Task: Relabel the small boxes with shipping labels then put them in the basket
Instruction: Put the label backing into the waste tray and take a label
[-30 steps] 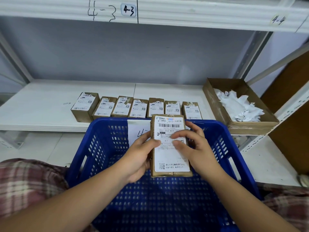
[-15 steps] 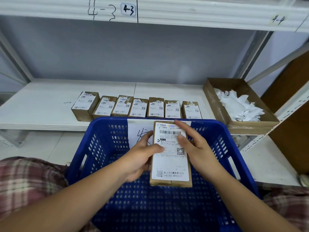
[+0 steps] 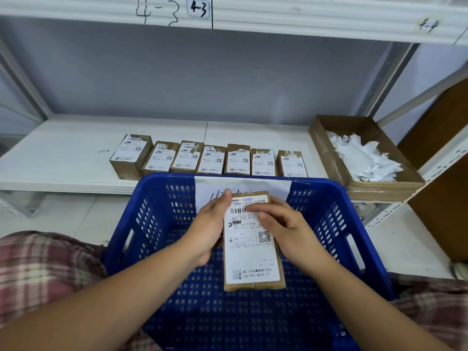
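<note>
Shelf tray (image 3: 379, 191) holds paper scraps (image 3: 364, 158); left hand (image 3: 210, 224) and right hand (image 3: 286, 224) grip a box (image 3: 253, 259) over the basket (image 3: 157, 224).

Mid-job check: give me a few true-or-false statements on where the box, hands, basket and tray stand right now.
1. Both the left hand and the right hand are on the small brown cardboard box with the white shipping label. True.
2. Seven labelled small boxes stand in a row on the white shelf. True.
3. The held box lies on that shelf. False: it is held over the blue plastic basket.
4. The open cardboard tray holds tape rolls. False: it holds white paper scraps.
</note>
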Available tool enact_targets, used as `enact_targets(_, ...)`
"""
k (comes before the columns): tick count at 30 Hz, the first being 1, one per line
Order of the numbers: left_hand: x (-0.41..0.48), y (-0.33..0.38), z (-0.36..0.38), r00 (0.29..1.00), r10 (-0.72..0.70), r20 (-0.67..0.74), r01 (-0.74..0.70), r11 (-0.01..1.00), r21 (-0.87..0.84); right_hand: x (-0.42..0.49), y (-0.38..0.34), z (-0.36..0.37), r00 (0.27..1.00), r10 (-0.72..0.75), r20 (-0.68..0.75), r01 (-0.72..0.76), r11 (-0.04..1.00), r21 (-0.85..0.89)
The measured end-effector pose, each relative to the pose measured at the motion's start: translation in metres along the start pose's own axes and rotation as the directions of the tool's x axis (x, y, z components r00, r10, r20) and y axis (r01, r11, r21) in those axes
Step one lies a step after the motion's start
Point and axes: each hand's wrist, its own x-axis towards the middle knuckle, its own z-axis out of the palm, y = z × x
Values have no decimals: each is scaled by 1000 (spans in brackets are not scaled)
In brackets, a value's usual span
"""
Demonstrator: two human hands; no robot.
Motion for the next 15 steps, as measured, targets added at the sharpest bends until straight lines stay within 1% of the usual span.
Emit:
enact_targets(3, 0, 0, 1, 998, -53, -30, 51, 997, -55, -1, 1, 0, 1000, -1, -24, 0, 999, -41)
enact_targets(4, 2, 1, 0, 997, -80, -18, 78, 993, -85, -1, 0, 0, 999, 4, -40, -5, 999, -37)
enact_targets(5, 3, 1, -2, 996, -90, 21, 91, 992, -92, 0, -2, -1, 998, 6, -56, -7, 1000, -22)
enact_targets(8, 3, 0, -2, 979, -108, 171, 106, 994, 18, 0, -6, -5, 993, 9, -114, -5, 999, 33)
enact_targets(11, -1, -5, 0, 946, -218, 241, 203, 975, 89, 2, 0, -8, 983, 44, -178, -32, 997, 73)
enact_targets(13, -2, -8, -1, 915, -276, 296, 243, 959, 143, 3, 7, -10, 962, 35, -271, -26, 999, 36)
enact_targets(15, -3, -10, -2, 894, -293, 339, 252, 954, 161, 4, 11, -14, 938, 19, -345, -23, 1000, -7)
